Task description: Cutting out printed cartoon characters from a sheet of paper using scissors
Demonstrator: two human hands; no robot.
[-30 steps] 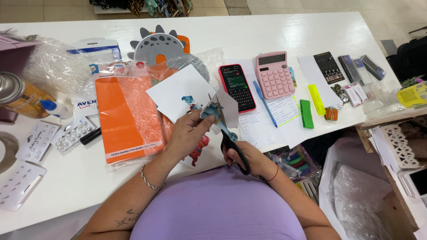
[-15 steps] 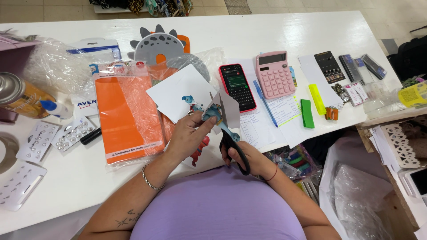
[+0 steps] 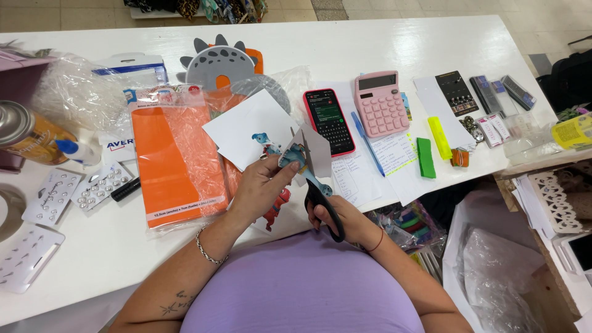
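On the white counter, an orange packet in clear wrap lies flat left of the hands, with a white-and-blue label at its left edge. Beside that, a metal can lies on its side; its contents cannot be seen. Clear blister cards of pearl beads sit below it. The left hand pinches a white sheet printed with blue cartoon figures, held just above the counter. The right hand has its fingers clenched through the handles of black scissors, blades in the paper.
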